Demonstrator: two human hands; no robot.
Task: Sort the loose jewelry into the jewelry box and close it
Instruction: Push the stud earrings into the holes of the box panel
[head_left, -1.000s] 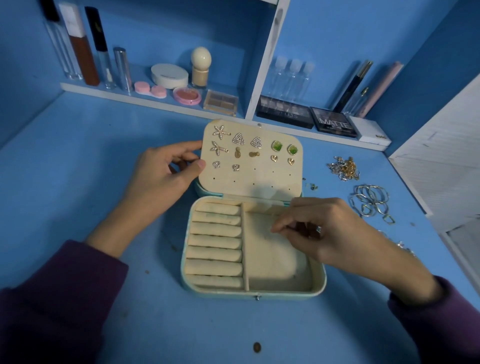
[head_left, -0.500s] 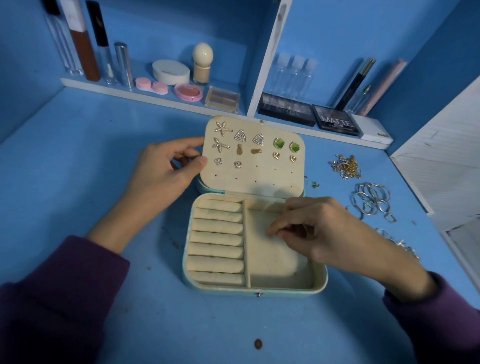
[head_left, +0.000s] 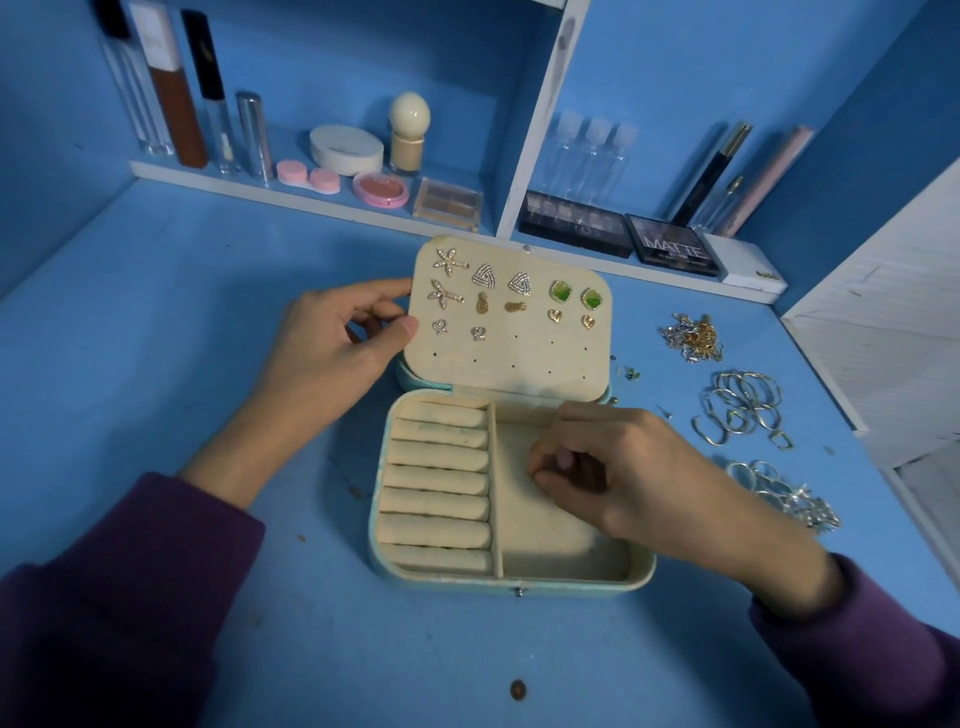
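The mint jewelry box lies open at the middle of the blue desk. Its cream lid stands tilted back with several earring pairs pinned in it. My left hand grips the lid's left edge, thumb on the inner face. My right hand hovers over the box's bare right compartment, its fingertips pinched together on something tiny that I can barely see. Ring rolls fill the left half. Loose jewelry lies to the right: a chain heap, silver hoops, silver rings and tiny studs.
A white shelf at the back holds cosmetics: tubes, compacts and eyeshadow palettes. A white panel borders the desk on the right. A small brown spot lies near the front edge.
My right hand has drifted slightly left and deeper over the right compartment, fingers staying pinched. My left hand keeps its hold on the lid.
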